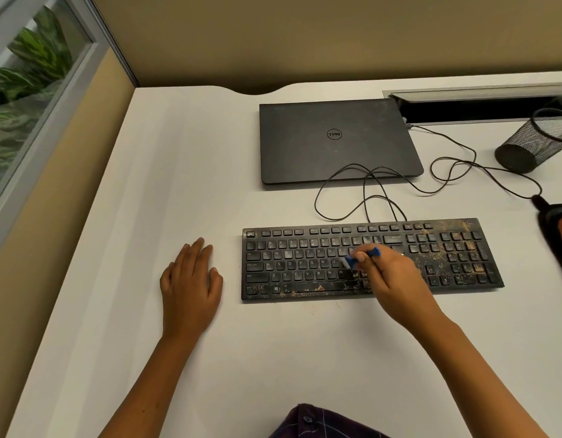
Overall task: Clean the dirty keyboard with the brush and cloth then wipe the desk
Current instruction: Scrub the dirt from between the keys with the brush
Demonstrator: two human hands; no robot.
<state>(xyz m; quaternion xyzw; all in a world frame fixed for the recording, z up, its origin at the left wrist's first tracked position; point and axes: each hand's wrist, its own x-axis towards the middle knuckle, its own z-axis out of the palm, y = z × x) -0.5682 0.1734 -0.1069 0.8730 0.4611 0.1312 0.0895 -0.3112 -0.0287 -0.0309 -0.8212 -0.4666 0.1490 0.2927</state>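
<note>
A: While the right hand (pixel 390 273) pinches the blue brush (pixel 362 256) over the keyboard's (pixel 368 260) middle keys, sweep crumbs one way, along the rows.

B: Noted. Left hand (pixel 189 279) flat, fingers straight, on counter (pixel 273 358). Keyboard's long axis runs left-right; brush points left.
</note>
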